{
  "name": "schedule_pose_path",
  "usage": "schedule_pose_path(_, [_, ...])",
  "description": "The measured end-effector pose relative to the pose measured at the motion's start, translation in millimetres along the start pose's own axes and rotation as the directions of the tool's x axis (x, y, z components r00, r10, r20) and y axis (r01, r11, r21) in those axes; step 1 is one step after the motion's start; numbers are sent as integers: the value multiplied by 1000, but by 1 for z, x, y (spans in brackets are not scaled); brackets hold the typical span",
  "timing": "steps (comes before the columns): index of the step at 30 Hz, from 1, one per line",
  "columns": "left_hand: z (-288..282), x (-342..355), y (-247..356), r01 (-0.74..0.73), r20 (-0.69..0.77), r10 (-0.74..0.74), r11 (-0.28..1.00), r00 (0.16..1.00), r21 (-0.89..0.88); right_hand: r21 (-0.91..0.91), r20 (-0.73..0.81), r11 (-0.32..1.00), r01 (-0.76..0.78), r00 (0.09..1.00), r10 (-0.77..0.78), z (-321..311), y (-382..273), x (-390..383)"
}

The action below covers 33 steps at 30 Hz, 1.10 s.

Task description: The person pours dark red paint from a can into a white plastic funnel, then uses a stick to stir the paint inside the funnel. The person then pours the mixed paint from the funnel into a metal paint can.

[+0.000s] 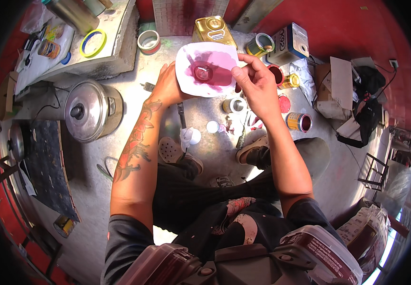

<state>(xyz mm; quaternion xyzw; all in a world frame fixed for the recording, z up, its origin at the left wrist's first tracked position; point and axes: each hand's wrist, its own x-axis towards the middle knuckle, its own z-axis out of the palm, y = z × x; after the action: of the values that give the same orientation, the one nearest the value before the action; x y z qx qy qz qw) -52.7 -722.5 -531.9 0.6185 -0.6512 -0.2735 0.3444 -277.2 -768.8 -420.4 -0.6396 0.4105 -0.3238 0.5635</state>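
My left hand (167, 83) grips the left side of a white square piece (212, 54), a sheet or shallow dish, and my right hand (255, 83) holds its right edge with thumb on top. A glossy dark red puddle (203, 72) and pinkish smears lie on it. Beneath my hands on the floor are an open small can (234, 105), a small white cup (212, 127) and an orange-labelled can (298, 122). An open can of red paint (275, 72) stands just beyond my right hand.
A large lidded steel pot (91, 111) stands left, below a cluttered concrete ledge (117, 33). A gold tin (212, 28) and a metal canister (291, 42) stand at the back. Cardboard boxes (331, 83), cables and black bags are at right. A dark board (48, 168) lies lower left.
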Motion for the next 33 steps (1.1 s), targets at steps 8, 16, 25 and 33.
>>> schedule_pose_path(8, [-12, 6, 22, 132, 81, -134, 991, 988, 26, 79, -75, 997, -19, 997, 25, -1, 3, 9])
schedule_pose_path(16, [-17, 3, 33, 134, 48, -136, 990, 989, 49, 70, -85, 997, -35, 996, 40, -14, -3, 12])
schedule_pose_path(25, [-9, 7, 31, 106, 102, -91, 984, 991, -145, -70, 81, 997, -18, 996, 24, -27, 0, 14])
schedule_pose_path(33, [-16, -9, -7, 12, 36, -19, 983, 999, 181, -215, -344, 948, -237, 926, 153, -120, 95, -32])
